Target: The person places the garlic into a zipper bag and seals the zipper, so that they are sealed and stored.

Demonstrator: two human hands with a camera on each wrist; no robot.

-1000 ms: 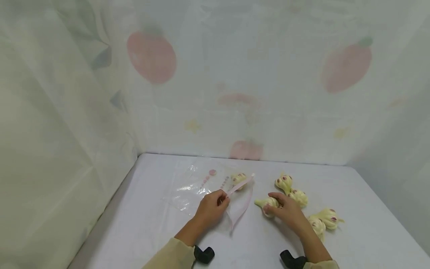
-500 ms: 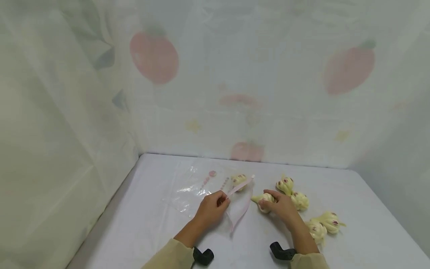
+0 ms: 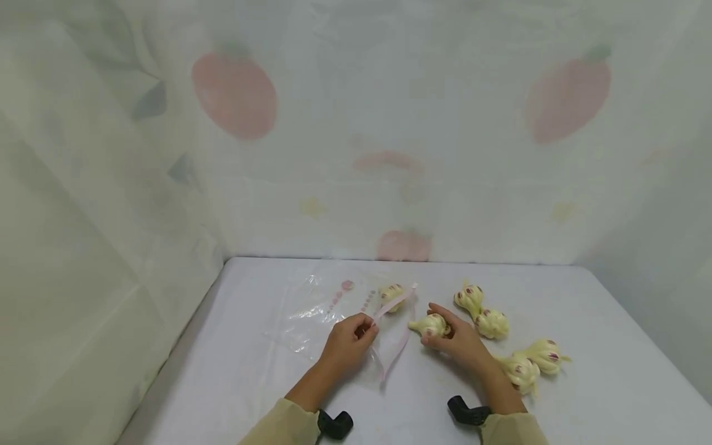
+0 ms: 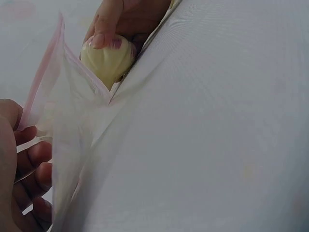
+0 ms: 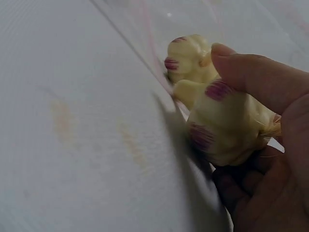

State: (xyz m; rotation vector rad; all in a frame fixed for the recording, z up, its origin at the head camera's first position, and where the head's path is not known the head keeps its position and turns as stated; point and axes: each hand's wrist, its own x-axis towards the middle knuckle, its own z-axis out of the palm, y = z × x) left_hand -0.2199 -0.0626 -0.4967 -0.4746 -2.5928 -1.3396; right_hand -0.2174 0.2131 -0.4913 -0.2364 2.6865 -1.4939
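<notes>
My left hand [image 3: 346, 343] pinches the pink-edged mouth of a clear plastic zip bag [image 3: 311, 309] and keeps it parted. One garlic bulb [image 3: 391, 296] with purple marks lies inside, near the opening. My right hand [image 3: 463, 337] grips another garlic bulb [image 3: 432, 326] between thumb and fingers, its stem pointing left at the bag's mouth. In the right wrist view the held bulb [image 5: 227, 123] overlaps the bagged bulb [image 5: 188, 58]. The left wrist view shows the pink zip edge [image 4: 41, 72] spread in a V below the held bulb [image 4: 107, 60].
To the right on the white table [image 3: 601, 395], two garlic bulbs [image 3: 483, 312] lie touching at the back. Nearer, another pair of bulbs [image 3: 534, 363] lies beside my right forearm. A printed curtain [image 3: 473, 123] rises behind the table.
My right hand has moved left with the garlic bulb, bringing its stem up to the bag's opening. The left hand keeps its hold on the bag's edge.
</notes>
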